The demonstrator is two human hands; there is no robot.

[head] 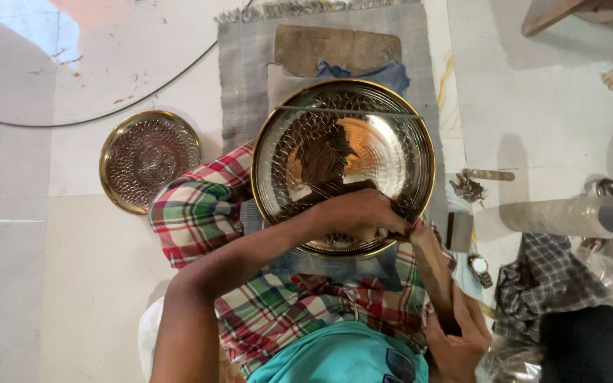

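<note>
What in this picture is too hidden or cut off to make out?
- Head view: the tool tip on the large brass plate is hidden under the left hand.
- The wooden handle's lower end is hidden by the right hand.
- The grey cylinder is cut off by the right edge.

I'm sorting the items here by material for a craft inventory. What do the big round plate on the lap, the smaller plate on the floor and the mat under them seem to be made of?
The big plate looks like polished metal, perhaps brass: a golden rim and mirror-like reflections over an embossed pattern. The smaller plate looks the same, golden-rimmed and shiny with a dimpled face. The mat seems woven cloth, grey and matte, with a frayed fringe at its far edge.
</note>
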